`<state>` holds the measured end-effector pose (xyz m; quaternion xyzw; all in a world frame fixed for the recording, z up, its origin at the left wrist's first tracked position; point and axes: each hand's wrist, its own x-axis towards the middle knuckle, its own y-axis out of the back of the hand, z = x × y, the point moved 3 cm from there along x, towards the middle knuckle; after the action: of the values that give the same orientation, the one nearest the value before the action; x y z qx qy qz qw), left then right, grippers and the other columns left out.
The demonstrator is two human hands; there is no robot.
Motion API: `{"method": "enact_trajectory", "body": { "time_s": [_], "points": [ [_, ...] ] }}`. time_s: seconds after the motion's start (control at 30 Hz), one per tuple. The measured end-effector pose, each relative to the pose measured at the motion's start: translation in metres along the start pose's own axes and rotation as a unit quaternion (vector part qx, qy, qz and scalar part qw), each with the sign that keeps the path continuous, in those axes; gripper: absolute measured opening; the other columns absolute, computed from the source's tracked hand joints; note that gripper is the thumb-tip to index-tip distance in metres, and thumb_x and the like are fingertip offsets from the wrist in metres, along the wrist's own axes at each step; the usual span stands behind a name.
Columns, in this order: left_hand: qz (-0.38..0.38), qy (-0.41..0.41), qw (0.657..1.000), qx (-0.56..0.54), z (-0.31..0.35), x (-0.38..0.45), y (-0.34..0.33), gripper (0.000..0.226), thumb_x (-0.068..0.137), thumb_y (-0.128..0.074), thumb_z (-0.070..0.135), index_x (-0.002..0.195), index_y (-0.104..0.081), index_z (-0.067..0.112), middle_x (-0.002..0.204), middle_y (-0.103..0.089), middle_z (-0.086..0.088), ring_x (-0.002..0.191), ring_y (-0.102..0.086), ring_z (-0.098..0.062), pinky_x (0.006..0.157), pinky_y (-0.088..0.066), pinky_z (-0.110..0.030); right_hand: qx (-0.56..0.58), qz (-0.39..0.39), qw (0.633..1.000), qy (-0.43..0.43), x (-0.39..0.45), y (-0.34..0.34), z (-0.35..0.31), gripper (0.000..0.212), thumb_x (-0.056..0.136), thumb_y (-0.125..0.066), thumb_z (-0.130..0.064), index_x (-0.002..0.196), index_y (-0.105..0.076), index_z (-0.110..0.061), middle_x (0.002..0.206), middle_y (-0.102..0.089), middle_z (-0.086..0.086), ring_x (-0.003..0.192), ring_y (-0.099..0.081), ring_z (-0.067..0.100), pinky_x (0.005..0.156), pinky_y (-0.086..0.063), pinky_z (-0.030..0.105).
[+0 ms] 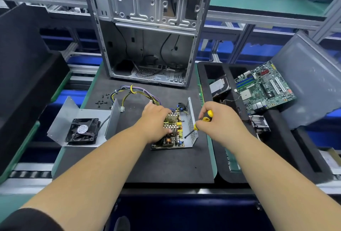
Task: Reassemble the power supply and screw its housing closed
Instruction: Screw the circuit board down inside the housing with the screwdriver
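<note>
The power supply's circuit board (pixel 173 138), with silver heatsinks and yellow parts, lies in its open metal housing base (pixel 192 120) on the black mat. My left hand (pixel 156 121) rests on top of the board, fingers curled over the heatsinks. My right hand (pixel 217 120) grips a yellow-and-black screwdriver (pixel 200 123), whose tip points down at the board's right edge. The housing cover (pixel 73 114) lies to the left, open side up, with a black fan (pixel 83 131) in it. A bundle of coloured cables (pixel 134 92) loops behind the board. Several black screws (pixel 102 100) lie on the mat.
An empty computer case (pixel 147 27) stands upright behind the mat (pixel 147 164). A black tray (pixel 239 173) on the right holds a hard drive (pixel 220 85), a green motherboard (pixel 263 86) and a cooler (pixel 260 123). A grey panel (pixel 310 79) leans at the far right.
</note>
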<state>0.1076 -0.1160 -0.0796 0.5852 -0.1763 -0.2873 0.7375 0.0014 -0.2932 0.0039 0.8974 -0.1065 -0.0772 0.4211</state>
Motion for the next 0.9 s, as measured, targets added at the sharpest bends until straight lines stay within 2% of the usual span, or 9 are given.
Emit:
{"method": "enact_trajectory", "body": {
  "time_s": [0.23,0.4,0.67,0.9],
  "points": [
    [0.012,0.003,1.000,-0.009,0.000,0.000,-0.002,0.072,0.083,-0.069,0.053,0.143,-0.043,0.023,0.136,-0.052,0.000,0.135,-0.035,-0.025,0.123,0.001,-0.043,-0.048,-0.037,0.998,0.004,0.001,-0.009,-0.002,0.011,0.072,-0.068,-0.022,0.073,-0.057,-0.026,0.070,-0.058,-0.005,0.060,-0.049,0.010,0.055,-0.040,0.027],
    [0.017,0.006,1.000,-0.013,-0.001,0.000,-0.002,0.072,0.082,-0.070,0.053,0.143,-0.044,0.023,0.135,-0.053,0.000,0.134,-0.035,-0.025,0.123,0.001,-0.042,-0.052,-0.046,0.998,0.004,0.000,-0.012,-0.001,0.011,0.073,-0.068,-0.022,0.073,-0.057,-0.025,0.065,-0.056,-0.005,0.057,-0.047,0.010,0.052,-0.036,0.025],
    [0.021,0.005,0.999,-0.027,-0.001,-0.001,-0.004,0.071,0.082,-0.070,0.051,0.142,-0.044,0.024,0.135,-0.051,0.001,0.135,-0.032,-0.024,0.122,0.005,-0.039,-0.052,-0.062,0.997,0.001,0.002,-0.018,-0.001,0.011,0.073,-0.066,-0.022,0.074,-0.056,-0.028,0.067,-0.054,-0.009,0.056,-0.047,0.008,0.051,-0.039,0.023],
    [0.014,0.005,1.000,-0.022,0.000,-0.001,-0.002,0.071,0.084,-0.069,0.050,0.144,-0.042,0.024,0.137,-0.050,0.000,0.136,-0.031,-0.024,0.122,0.005,-0.039,-0.076,-0.071,0.994,0.009,0.004,-0.020,-0.003,0.010,0.074,-0.065,-0.023,0.076,-0.056,-0.027,0.072,-0.056,-0.010,0.064,-0.050,0.006,0.053,-0.037,0.025]
  ]
}}
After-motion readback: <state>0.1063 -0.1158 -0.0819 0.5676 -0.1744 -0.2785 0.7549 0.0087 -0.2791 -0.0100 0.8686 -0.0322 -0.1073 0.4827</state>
